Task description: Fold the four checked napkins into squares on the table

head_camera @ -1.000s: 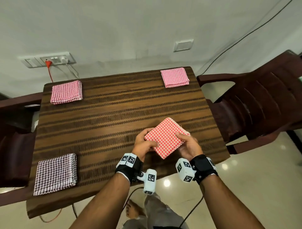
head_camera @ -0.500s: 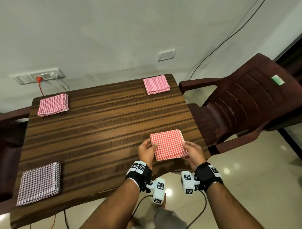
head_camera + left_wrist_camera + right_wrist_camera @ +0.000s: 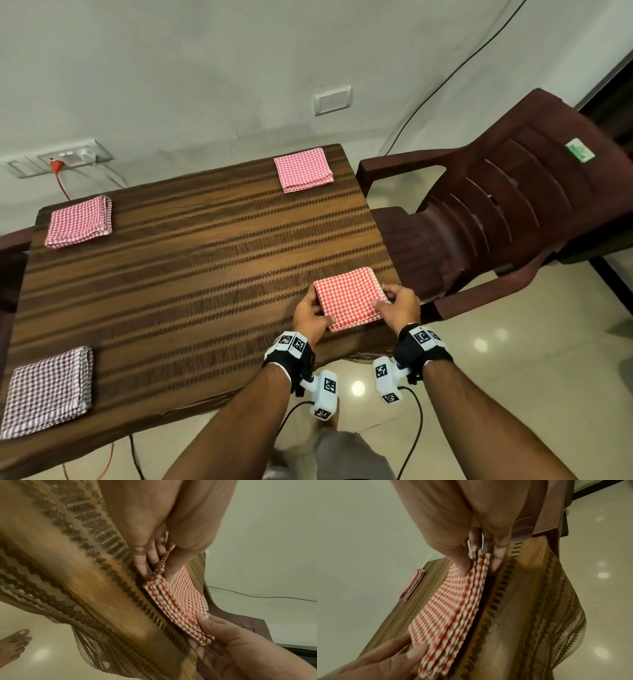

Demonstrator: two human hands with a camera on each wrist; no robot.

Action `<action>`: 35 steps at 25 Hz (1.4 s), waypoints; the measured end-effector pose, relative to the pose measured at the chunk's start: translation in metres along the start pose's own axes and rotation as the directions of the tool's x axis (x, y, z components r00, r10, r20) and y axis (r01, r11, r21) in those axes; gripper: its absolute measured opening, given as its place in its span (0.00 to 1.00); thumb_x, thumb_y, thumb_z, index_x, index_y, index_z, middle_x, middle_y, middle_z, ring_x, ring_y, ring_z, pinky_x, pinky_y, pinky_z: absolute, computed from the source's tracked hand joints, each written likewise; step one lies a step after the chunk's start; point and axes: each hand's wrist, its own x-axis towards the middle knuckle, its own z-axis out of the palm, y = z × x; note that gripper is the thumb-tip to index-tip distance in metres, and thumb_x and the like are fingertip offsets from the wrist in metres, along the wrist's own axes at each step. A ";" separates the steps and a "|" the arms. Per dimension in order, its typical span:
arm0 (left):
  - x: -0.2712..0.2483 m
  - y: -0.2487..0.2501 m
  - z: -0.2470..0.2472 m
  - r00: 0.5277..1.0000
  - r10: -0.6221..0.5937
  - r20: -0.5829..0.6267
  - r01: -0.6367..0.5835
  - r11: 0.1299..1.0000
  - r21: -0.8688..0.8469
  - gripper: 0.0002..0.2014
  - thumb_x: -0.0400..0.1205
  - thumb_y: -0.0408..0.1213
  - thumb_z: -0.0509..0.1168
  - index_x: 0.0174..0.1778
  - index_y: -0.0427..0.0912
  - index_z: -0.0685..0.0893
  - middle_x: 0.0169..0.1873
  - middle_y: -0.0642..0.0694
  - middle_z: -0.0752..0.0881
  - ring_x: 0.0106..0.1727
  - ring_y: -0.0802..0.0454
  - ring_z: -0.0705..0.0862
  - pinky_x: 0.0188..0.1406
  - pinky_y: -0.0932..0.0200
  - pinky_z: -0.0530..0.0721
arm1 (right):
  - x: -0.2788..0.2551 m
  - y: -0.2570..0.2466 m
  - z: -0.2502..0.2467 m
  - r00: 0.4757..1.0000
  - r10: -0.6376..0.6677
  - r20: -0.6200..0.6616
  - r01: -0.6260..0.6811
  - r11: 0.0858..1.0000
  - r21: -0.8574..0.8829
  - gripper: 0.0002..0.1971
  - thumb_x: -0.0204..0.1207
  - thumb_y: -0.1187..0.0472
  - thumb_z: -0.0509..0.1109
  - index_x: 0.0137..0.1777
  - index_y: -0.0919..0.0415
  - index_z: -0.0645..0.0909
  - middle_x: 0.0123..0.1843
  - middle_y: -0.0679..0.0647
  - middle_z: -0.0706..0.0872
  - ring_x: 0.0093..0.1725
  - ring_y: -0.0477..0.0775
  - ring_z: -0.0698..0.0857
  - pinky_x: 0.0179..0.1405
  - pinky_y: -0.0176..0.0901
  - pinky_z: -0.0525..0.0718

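both hands pinch the folded red checked napkin at the table's near right corner: left hand and right hand on opposite edges. it seems slightly lifted. three folded napkins occupy the other corners; a brown chair stands just beside.

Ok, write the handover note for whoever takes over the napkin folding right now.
Left hand and right hand each pinch an edge of the folded red-and-white checked napkin, low over the near right corner of the dark wooden table.
Done: pink checked napkin far right, pink-red checked napkin far left, purple checked napkin near left, all folded square.
Left: lay the red one flat and let go.
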 end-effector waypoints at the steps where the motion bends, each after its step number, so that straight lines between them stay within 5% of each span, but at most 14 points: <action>1: 0.001 0.001 0.001 1.000 -0.005 -0.014 0.005 1.000 0.028 0.41 0.73 0.12 0.71 0.81 0.40 0.70 0.61 0.45 0.85 0.63 0.47 0.84 0.39 0.66 0.87 | 0.000 0.000 0.000 1.000 -0.008 0.006 0.008 1.000 -0.010 0.25 0.71 0.63 0.83 0.69 0.63 0.85 0.61 0.58 0.91 0.60 0.60 0.88 0.60 0.47 0.83; 4: 0.007 0.000 0.000 0.992 -0.041 -0.122 0.052 0.995 0.086 0.38 0.75 0.14 0.71 0.81 0.39 0.72 0.52 0.48 0.84 0.49 0.54 0.83 0.35 0.68 0.85 | 0.000 0.003 0.004 0.999 -0.025 0.044 0.027 0.997 -0.067 0.25 0.70 0.59 0.85 0.67 0.59 0.85 0.60 0.56 0.91 0.59 0.59 0.89 0.60 0.54 0.87; 7: 0.016 -0.012 -0.003 0.982 -0.075 -0.174 0.102 0.983 0.152 0.36 0.74 0.18 0.74 0.79 0.40 0.75 0.49 0.46 0.86 0.48 0.50 0.85 0.50 0.51 0.91 | -0.002 0.003 0.008 0.999 -0.015 0.047 0.021 0.993 -0.114 0.23 0.70 0.55 0.84 0.65 0.53 0.86 0.60 0.53 0.92 0.58 0.60 0.89 0.59 0.60 0.88; 10: 0.020 -0.019 -0.001 0.975 -0.054 -0.217 0.105 0.967 0.231 0.33 0.72 0.21 0.76 0.75 0.42 0.81 0.49 0.43 0.88 0.48 0.46 0.88 0.52 0.45 0.91 | -0.003 0.004 0.009 0.998 -0.013 0.056 0.021 0.990 -0.138 0.24 0.69 0.52 0.84 0.65 0.50 0.86 0.59 0.50 0.92 0.59 0.60 0.89 0.57 0.62 0.89; 25: 0.015 -0.015 -0.011 0.977 -0.041 -0.208 0.098 0.958 0.270 0.31 0.71 0.22 0.78 0.71 0.38 0.81 0.51 0.44 0.87 0.44 0.50 0.86 0.54 0.50 0.91 | -0.010 -0.004 0.007 0.998 -0.042 0.043 0.050 0.976 -0.211 0.19 0.72 0.53 0.80 0.63 0.52 0.86 0.59 0.55 0.91 0.58 0.64 0.88 0.57 0.60 0.88; 33: -0.001 -0.003 -0.076 0.978 0.034 -0.206 0.035 0.945 0.326 0.15 0.75 0.24 0.73 0.58 0.38 0.88 0.35 0.52 0.87 0.42 0.53 0.87 0.61 0.56 0.86 | -0.013 -0.015 -0.003 0.996 -0.088 -0.025 0.080 0.973 -0.219 0.17 0.74 0.57 0.79 0.62 0.61 0.88 0.59 0.62 0.90 0.59 0.66 0.87 0.58 0.51 0.84; 35: -0.011 -0.003 -0.104 0.990 0.067 -0.128 -0.012 0.922 0.386 0.14 0.78 0.27 0.71 0.58 0.42 0.88 0.39 0.50 0.90 0.46 0.52 0.89 0.61 0.54 0.86 | -0.016 -0.027 -0.007 0.990 -0.127 -0.065 0.111 0.971 -0.212 0.18 0.74 0.56 0.79 0.62 0.61 0.87 0.58 0.62 0.89 0.57 0.66 0.87 0.59 0.54 0.85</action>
